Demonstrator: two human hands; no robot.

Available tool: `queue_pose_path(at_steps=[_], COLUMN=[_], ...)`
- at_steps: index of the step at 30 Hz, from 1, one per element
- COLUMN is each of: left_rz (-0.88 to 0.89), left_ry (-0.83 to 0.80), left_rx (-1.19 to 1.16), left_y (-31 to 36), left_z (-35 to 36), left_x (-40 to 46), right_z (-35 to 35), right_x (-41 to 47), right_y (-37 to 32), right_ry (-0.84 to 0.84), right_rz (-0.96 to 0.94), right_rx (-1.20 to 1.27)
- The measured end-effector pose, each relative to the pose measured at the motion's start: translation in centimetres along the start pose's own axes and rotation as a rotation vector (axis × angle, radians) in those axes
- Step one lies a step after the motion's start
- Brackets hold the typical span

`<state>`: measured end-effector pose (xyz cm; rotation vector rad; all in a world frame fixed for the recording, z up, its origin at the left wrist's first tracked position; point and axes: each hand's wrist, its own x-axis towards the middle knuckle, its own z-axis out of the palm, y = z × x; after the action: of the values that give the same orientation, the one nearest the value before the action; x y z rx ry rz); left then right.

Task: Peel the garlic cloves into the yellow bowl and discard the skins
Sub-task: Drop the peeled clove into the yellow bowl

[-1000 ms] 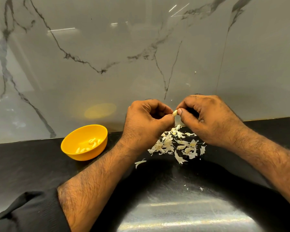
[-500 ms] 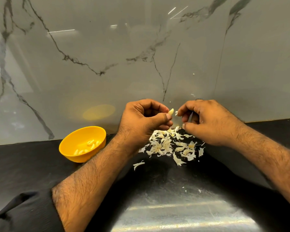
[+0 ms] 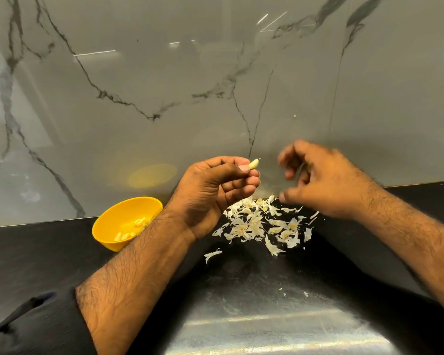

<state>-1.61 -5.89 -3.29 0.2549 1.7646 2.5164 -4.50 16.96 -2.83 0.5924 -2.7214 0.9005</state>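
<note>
My left hand pinches a garlic clove between thumb and forefinger, held up just left of the frame's centre, the other fingers curled under it. The clove looks pale and smooth, so I judge it bare or very nearly so. My right hand is blurred with movement, right of centre; its fingers are loosely spread and I can make out nothing held in them, though the blur keeps me from being sure.

A moment ago both hands met at the clove, my right fingertips working at its tip. Now my right hand has drawn away and opened above the pile of skins, which lies on the black counter below and between my hands. That reads to me as the last scrap of skin coming off and being let go.

If so, this clove is ready for the yellow bowl, which sits at the left of the frame against the marble wall, well apart from the clove and partly hidden by my left forearm. It already holds several peeled cloves. The skins remain heaped on the counter, not yet discarded.
</note>
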Motion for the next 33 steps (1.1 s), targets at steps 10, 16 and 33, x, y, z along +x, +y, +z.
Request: queue_pose_path(at_steps=[10, 16, 33], left_rz=[0.064, 0.097, 0.262], left_ry=[-0.064, -0.038, 0.131], left_rx=[0.256, 0.249, 0.772], left_y=[-1.1, -1.6, 0.6], left_z=[-0.2, -0.1, -3.8], left_x=[0.1, 0.3, -1.6], right_z=[0.7, 1.2, 1.9], right_x=[-0.4, -0.2, -0.7], right_y=[-0.3, 0.0, -2.4], right_ry=[0.115, 0.01, -0.025], right_rz=[-0.218, -0.105, 0.113], right_rx=[0.325, 0.546, 0.564])
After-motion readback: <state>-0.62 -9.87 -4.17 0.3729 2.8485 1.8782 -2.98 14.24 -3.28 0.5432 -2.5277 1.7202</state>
